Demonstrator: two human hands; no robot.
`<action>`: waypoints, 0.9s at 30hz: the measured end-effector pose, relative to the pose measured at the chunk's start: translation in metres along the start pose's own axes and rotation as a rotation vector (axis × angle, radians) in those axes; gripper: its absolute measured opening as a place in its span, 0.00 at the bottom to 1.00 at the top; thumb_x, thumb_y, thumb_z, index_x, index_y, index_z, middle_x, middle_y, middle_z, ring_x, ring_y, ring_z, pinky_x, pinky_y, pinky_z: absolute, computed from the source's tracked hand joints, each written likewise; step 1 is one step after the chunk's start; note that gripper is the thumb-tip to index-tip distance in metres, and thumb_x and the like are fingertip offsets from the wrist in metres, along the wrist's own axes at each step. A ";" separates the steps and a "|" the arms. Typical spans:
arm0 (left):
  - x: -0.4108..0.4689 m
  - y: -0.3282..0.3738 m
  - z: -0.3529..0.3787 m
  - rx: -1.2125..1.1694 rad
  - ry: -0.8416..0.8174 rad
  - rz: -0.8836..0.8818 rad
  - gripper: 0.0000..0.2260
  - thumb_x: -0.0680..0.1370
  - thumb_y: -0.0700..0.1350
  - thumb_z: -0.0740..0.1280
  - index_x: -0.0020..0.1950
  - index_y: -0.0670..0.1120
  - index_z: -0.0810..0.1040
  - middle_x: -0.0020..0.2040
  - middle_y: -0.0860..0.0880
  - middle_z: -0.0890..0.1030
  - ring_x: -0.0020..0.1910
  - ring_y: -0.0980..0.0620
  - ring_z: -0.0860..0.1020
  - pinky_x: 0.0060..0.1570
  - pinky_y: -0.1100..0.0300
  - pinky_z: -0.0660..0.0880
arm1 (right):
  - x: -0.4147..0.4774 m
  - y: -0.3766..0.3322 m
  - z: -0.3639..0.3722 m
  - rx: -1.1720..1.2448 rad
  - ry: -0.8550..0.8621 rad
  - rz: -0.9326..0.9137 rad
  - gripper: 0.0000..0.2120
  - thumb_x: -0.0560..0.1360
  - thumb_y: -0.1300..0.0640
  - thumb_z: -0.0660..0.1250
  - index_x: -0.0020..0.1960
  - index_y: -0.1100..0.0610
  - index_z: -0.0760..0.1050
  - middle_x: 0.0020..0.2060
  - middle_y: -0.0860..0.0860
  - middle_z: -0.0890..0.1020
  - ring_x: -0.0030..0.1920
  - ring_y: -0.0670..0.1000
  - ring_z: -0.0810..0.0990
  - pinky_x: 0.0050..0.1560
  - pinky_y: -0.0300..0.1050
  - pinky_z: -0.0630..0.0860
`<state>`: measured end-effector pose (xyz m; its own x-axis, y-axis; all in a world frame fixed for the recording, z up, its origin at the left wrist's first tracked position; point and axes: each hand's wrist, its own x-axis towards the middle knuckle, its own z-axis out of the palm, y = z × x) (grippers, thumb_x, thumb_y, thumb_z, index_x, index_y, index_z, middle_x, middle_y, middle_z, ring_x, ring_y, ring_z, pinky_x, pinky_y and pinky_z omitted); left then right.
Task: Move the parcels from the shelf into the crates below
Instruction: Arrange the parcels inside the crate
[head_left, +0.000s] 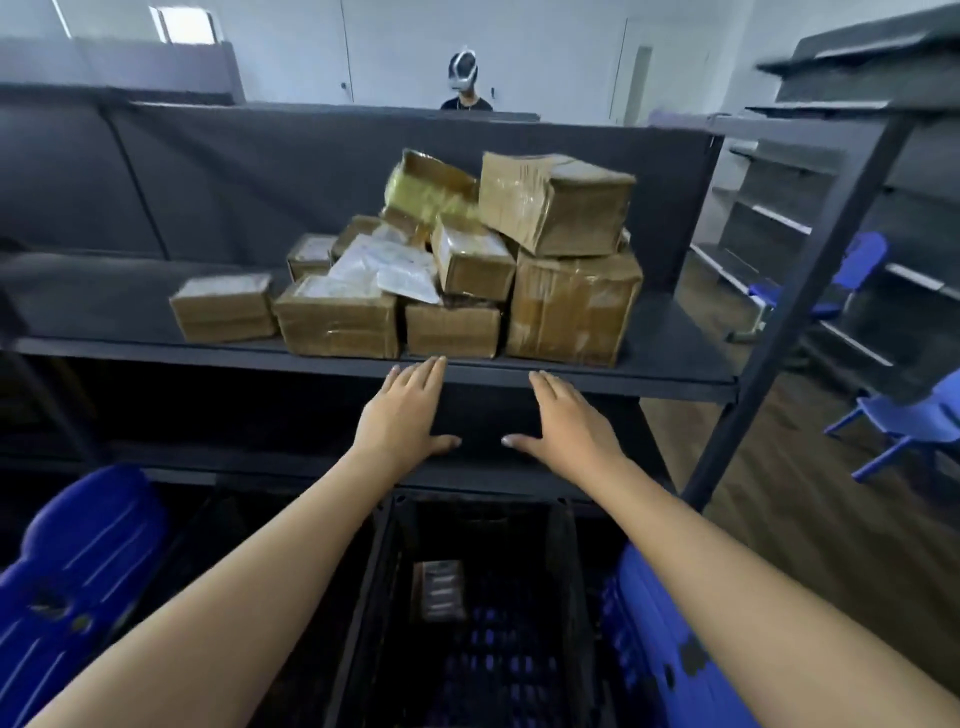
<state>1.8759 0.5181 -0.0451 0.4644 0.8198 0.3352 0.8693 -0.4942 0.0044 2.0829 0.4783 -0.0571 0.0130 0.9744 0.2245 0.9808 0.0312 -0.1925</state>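
Note:
Several brown taped cardboard parcels are piled on the dark shelf (130, 306), with a small box (453, 329) at the front edge and a large box (571, 306) to its right. White plastic mailers (384, 267) lie on top of the pile. My left hand (402, 415) and my right hand (566, 421) are stretched out flat, fingers straight, just below the shelf's front edge, holding nothing. Beneath my arms stands a black crate (379, 561) with one small parcel (439, 590) on its bottom.
Blue crates sit at the lower left (78, 582) and lower right (670, 654). A dark shelf post (810, 291) rises on the right, with blue chairs (914, 421) and more shelving behind it. A person wearing a headset (464, 78) stands beyond the shelf's back panel.

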 end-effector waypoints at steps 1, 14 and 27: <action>0.008 -0.001 -0.010 -0.014 0.026 -0.011 0.47 0.71 0.61 0.69 0.78 0.43 0.47 0.78 0.48 0.55 0.77 0.50 0.55 0.76 0.55 0.50 | 0.008 0.000 -0.013 0.008 0.031 0.002 0.46 0.71 0.35 0.65 0.78 0.54 0.48 0.77 0.49 0.54 0.76 0.50 0.54 0.69 0.47 0.64; 0.147 0.014 -0.073 -0.235 0.173 -0.106 0.45 0.70 0.62 0.70 0.77 0.43 0.52 0.76 0.46 0.61 0.73 0.44 0.64 0.64 0.48 0.70 | 0.134 0.077 -0.133 0.119 0.377 0.123 0.45 0.71 0.36 0.68 0.76 0.60 0.54 0.75 0.56 0.62 0.74 0.56 0.61 0.66 0.55 0.68; 0.274 0.048 -0.050 -0.489 0.148 -0.196 0.45 0.69 0.62 0.71 0.76 0.41 0.55 0.71 0.42 0.68 0.68 0.43 0.70 0.61 0.51 0.71 | 0.227 0.132 -0.124 0.492 0.271 0.185 0.45 0.67 0.40 0.73 0.75 0.57 0.57 0.72 0.55 0.66 0.70 0.55 0.68 0.67 0.54 0.70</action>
<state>2.0369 0.7047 0.0945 0.2422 0.8779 0.4131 0.7408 -0.4423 0.5056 2.2397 0.6765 0.0867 0.2878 0.8838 0.3689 0.7527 0.0294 -0.6577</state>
